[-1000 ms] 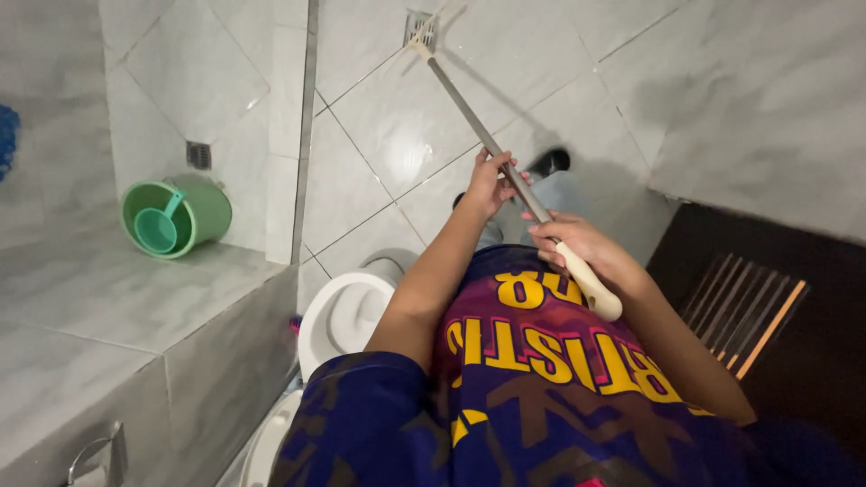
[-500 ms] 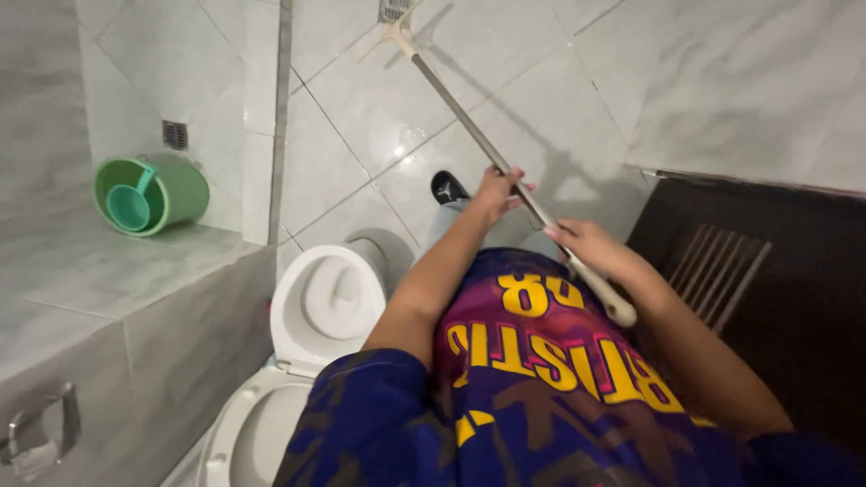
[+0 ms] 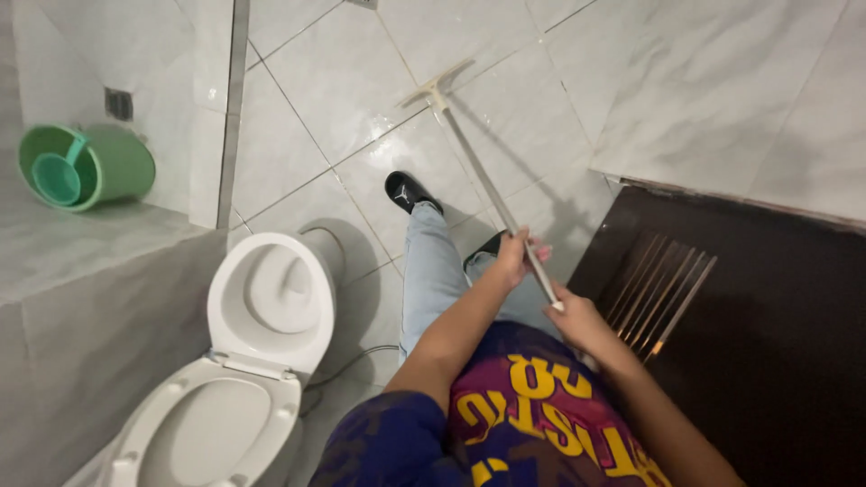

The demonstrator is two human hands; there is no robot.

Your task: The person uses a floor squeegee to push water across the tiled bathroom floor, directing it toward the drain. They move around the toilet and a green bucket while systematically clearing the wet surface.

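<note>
Two hands (image 3: 552,293), one squeegee (image 3: 478,171)

Even overhead light, soft glare on wet floor tiles (image 3: 361,117), sharp focus.

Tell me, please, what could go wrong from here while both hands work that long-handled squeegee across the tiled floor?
The floor tiles look glossy and may be wet, so the black shoe could slip. The squeegee is held near its top by the left hand and right hand; a wide sweep could knock the open toilet or the dark door.
</note>
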